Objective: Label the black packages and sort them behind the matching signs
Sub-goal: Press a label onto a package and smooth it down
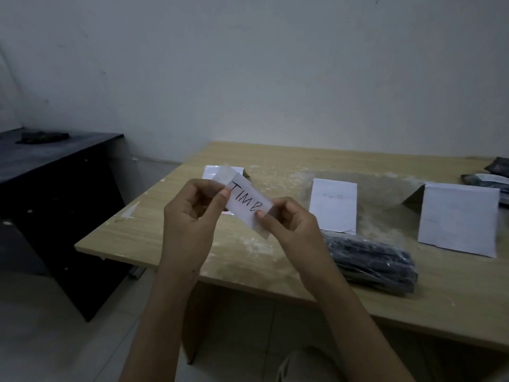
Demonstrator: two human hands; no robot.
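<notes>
Right in the middle of the view, a white label with "TIMB" handwritten on it is held up in the air over the left part of the table. It is tilted, with its upper end to the left. The left hand pinches the upper end between thumb and fingers, and the right hand pinches the lower end the same way. A paler strip shows past each end of the label.

A black package lies flat on the table just right of the right wrist, in front of the middle sign. A second white sign stands farther right, and a third is partly hidden behind the hands. More black packages sit at the table's far right edge. A dark cabinet stands to the left.
</notes>
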